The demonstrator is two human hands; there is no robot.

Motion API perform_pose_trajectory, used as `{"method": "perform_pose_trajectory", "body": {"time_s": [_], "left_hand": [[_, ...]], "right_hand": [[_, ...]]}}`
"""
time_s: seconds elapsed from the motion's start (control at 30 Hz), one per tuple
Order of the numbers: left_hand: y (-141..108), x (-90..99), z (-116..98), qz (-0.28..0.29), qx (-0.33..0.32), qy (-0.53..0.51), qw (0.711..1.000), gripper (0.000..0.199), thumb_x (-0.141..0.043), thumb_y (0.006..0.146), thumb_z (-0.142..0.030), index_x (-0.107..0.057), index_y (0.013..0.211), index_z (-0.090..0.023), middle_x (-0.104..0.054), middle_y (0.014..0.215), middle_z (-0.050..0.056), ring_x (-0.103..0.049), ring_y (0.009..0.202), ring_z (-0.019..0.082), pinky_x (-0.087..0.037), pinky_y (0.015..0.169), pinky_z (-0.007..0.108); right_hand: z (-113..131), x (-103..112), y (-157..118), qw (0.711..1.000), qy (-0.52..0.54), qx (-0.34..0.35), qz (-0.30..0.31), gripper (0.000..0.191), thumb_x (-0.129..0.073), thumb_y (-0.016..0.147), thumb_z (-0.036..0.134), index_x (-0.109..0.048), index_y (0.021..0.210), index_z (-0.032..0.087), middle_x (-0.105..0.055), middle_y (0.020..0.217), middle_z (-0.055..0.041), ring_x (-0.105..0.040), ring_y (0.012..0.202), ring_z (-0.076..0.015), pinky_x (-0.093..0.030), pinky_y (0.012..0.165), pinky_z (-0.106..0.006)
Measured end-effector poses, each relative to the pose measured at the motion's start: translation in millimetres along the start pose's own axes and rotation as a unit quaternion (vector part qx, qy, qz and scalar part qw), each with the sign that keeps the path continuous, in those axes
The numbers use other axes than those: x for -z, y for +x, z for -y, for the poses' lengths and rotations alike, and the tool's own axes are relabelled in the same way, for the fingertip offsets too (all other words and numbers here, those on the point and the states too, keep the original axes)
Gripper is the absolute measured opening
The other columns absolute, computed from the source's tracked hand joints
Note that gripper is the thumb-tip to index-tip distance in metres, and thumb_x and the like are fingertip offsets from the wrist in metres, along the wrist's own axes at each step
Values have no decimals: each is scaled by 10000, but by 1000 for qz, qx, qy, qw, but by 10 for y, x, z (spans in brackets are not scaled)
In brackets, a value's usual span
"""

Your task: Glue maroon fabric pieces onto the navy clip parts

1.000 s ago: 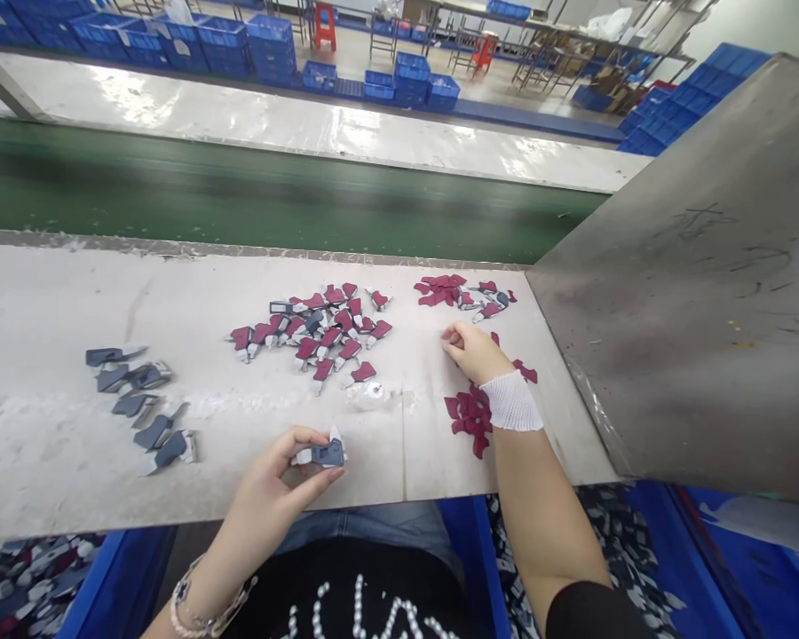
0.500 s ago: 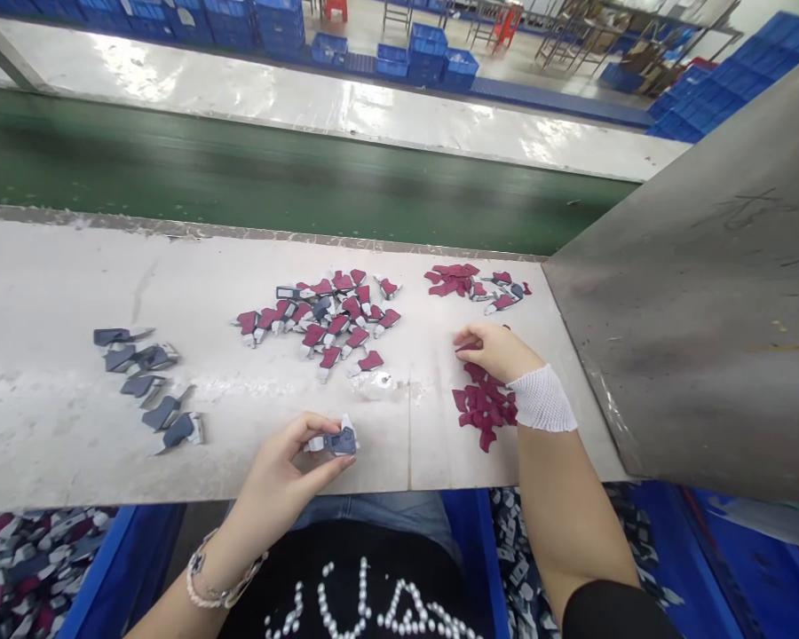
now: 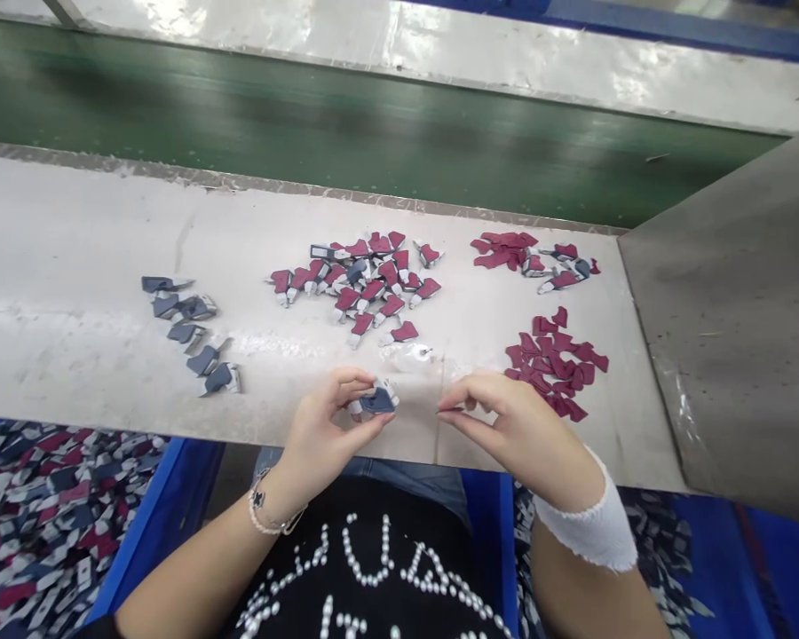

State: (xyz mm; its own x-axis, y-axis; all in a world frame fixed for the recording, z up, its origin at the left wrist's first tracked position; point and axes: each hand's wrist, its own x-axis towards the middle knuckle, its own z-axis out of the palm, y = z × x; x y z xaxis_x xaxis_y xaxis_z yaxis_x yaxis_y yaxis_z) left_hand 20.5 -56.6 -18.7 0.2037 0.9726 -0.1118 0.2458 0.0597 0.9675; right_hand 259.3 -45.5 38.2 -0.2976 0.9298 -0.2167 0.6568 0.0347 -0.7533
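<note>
Between the thumb and fingers of my left hand (image 3: 326, 422) is a small blue-grey and white plastic part (image 3: 377, 398), held just above the table's front edge. My right hand (image 3: 506, 422) pinches a thin maroon piece (image 3: 450, 411), seen nearly edge-on and mostly covered by the fingertips. The two hands are close, with a short gap between them. Right beyond my right hand lies a pile of loose maroon pieces (image 3: 559, 359). Farther back in the middle is a cluster of white and grey parts with maroon faces (image 3: 373, 288).
Several blue-grey parts (image 3: 203, 359) lie at the left of the white table (image 3: 93, 355). More maroon pieces (image 3: 502, 248) sit at the back right. A green conveyor belt (image 3: 306, 133) runs behind. A metal panel (image 3: 739, 337) stands at the right. Blue bins (image 3: 139, 524) of parts are below.
My right hand has left the maroon pile and come in towards my left hand, carrying a maroon piece. My left hand still holds its part. The camera has tilted down.
</note>
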Motion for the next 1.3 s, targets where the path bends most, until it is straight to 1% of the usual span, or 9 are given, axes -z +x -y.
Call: {"method": "perform_pose_trajectory", "body": {"time_s": [0.13, 0.3, 0.4, 0.5, 0.63, 0.9, 1.03, 1.17, 1.3], "left_hand": [[-3, -5, 5, -38, -36, 32, 998, 331, -786, 800, -296, -572, 1047, -244, -728, 1004, 32, -733, 963, 208, -617, 819, 331], [-33, -19, 56, -51, -48, 43, 997, 242, -781, 798, -249, -624, 981, -227, -745, 1036, 48, -727, 1013, 219, -600, 906, 369], [-51, -27, 67, -54, -61, 56, 995, 233, -778, 799, -220, -656, 998, -227, -743, 1121, 69, -730, 1018, 231, -611, 887, 386], [-53, -18, 64, -63, -109, 69, 990, 194, -777, 807, -227, -677, 974, -222, -746, 1103, 71, -718, 1052, 245, -614, 893, 401], [-39, 14, 50, -67, -177, 83, 978, 184, -797, 793, -211, -681, 935, -222, -718, 1064, 57, -705, 1042, 223, -630, 821, 340], [-50, 52, 3, -55, -225, 85, 969, 271, -826, 752, -145, -671, 958, -229, -660, 1051, 32, -681, 992, 176, -624, 830, 305], [-53, 70, -13, -43, -221, 70, 972, 282, -829, 743, -128, -674, 951, -239, -652, 1040, 29, -668, 1003, 187, -617, 862, 339], [-66, 80, -19, -26, -183, 29, 982, 257, -827, 743, -125, -677, 921, -233, -647, 1034, 36, -657, 1013, 194, -611, 861, 342], [-73, 90, -50, -6, -155, -18, 988, 246, -834, 734, -134, -679, 900, -227, -643, 1038, 42, -663, 999, 189, -615, 827, 313]], "right_hand": [[87, -162, -31, 984, 176, -17, 10, 39, -692, 893, 261, -716, 923, 261, -757, 876, -14, -708, 798, -202, -576, 738, -342], [126, -328, 34, 935, 349, -50, 31, 87, -770, 827, 258, -695, 791, 234, -740, 901, -16, -730, 850, -197, -603, 796, -333], [143, -376, 97, 935, 349, -58, 25, 75, -774, 817, 271, -727, 786, 223, -739, 875, -29, -725, 840, -205, -597, 800, -345], [164, -381, 140, 937, 340, -80, 31, 110, -777, 816, 320, -754, 820, 212, -748, 782, -30, -719, 744, -200, -595, 732, -341], [193, -361, 162, 935, 339, -97, 32, 201, -799, 792, 383, -715, 757, 203, -718, 679, -10, -687, 651, -178, -568, 648, -309], [223, -328, 165, 936, 335, -104, 36, 261, -831, 752, 396, -660, 710, 203, -698, 653, 1, -653, 606, -159, -527, 583, -280], [230, -320, 159, 937, 332, -98, 36, 249, -831, 760, 377, -648, 722, 212, -697, 658, 5, -650, 606, -160, -522, 568, -276], [237, -315, 155, 944, 311, -100, 34, 256, -843, 745, 367, -639, 737, 213, -677, 668, 12, -627, 602, -151, -497, 541, -260], [238, -303, 144, 939, 329, -73, 74, 221, -749, 844, 406, -668, 936, 222, -670, 791, 2, -635, 679, -152, -526, 608, -272]]}}
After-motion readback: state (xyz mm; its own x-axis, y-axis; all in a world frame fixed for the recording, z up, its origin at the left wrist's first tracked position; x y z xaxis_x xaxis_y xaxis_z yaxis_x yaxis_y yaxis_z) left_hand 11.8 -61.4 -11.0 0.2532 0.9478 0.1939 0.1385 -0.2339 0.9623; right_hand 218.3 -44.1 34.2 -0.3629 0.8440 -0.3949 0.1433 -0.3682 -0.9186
